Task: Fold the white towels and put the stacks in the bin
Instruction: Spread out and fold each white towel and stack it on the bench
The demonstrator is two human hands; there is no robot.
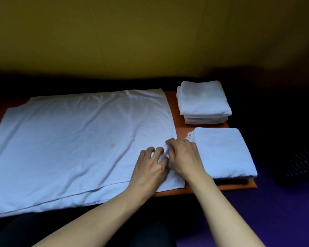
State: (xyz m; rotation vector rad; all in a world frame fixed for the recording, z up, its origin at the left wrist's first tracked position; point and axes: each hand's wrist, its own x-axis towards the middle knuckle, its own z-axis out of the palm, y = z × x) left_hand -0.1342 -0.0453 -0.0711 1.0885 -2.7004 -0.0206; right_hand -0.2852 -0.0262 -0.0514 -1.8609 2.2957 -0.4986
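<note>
I see one large white towel (75, 145) spread flat and open across the left and middle of the scene, lightly creased, with a faint stain near its centre; its near edge hangs just over the front. To its right, at the far side, sits a stack of folded white towels (203, 102), several layers, squared up neatly. Nearer to me on the right lies a single folded white towel (223, 152), thick, with a frayed corner at its far left. The two folded piles lie apart.
</note>
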